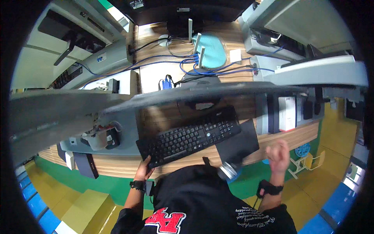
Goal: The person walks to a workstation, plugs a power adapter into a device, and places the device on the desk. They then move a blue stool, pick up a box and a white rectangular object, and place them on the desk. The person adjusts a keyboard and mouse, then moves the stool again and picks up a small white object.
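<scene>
A black computer keyboard (pixel 187 140) lies at a slant across the front of the wood-grain desk. At its lower left corner, my left hand (pixel 143 169) grips it with the thumb on top. My right hand (pixel 277 156) is raised off to the right, in front of the desk edge and apart from the keyboard. Its fingers look curled, but blur hides whether they hold anything. Partly under the keyboard's right end is a black mouse pad (pixel 247 143). A blurred silvery object (pixel 228 172) shows between my body and the desk edge.
A monitor (pixel 190 95) spans the desk beyond the keyboard. Behind it are a router (pixel 198 58) with upright antennas, blue network cables (pixel 157 57) and a teal pad (pixel 211 51). A white box (pixel 287 112) stands at right, and a dark box (pixel 85 165) overhangs the left front edge.
</scene>
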`<action>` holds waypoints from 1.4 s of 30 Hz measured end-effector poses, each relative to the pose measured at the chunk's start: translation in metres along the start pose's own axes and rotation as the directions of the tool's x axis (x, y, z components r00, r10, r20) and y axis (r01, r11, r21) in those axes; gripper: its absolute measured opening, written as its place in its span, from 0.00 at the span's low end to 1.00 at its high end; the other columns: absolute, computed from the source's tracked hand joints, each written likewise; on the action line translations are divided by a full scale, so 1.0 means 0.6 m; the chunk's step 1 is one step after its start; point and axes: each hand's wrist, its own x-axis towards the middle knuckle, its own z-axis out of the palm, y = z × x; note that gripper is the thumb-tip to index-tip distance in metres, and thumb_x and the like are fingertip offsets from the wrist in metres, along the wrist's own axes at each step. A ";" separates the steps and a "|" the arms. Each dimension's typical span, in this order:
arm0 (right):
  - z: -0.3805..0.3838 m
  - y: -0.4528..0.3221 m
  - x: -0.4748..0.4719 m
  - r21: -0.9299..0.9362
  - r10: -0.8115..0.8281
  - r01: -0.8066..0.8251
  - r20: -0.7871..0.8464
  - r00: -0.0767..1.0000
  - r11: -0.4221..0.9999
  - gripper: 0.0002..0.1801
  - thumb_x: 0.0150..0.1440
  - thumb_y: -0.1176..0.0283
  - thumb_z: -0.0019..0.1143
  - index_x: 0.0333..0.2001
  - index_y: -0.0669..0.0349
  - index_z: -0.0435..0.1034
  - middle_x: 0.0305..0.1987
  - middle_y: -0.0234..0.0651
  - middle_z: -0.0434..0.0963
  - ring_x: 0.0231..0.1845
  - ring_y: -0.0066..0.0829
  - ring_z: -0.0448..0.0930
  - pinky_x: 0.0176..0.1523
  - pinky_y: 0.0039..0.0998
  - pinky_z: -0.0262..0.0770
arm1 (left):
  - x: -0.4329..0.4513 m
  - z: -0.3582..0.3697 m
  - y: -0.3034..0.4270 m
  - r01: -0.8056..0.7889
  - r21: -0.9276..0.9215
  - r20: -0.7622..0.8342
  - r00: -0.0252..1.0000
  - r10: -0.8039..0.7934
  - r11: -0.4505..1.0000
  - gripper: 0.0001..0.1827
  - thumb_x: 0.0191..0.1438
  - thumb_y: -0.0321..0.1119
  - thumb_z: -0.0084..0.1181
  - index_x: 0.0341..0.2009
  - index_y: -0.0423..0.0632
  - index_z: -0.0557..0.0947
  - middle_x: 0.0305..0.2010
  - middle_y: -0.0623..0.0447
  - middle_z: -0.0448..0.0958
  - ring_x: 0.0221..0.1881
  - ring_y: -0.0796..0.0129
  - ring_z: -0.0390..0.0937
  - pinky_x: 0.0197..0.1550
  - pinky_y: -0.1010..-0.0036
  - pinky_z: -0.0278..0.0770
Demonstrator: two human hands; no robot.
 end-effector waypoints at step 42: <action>-0.101 0.304 -0.102 -0.930 -0.386 -0.366 -0.353 0.852 0.044 0.35 0.46 0.68 0.61 0.58 0.59 0.57 0.55 0.49 0.64 0.57 0.52 0.64 0.61 0.40 0.60 | -0.036 -0.044 -0.050 -0.358 -0.227 0.256 0.875 0.410 0.906 0.24 0.59 0.50 0.48 0.53 0.47 0.70 0.52 0.50 0.73 0.51 0.61 0.71 0.55 0.64 0.69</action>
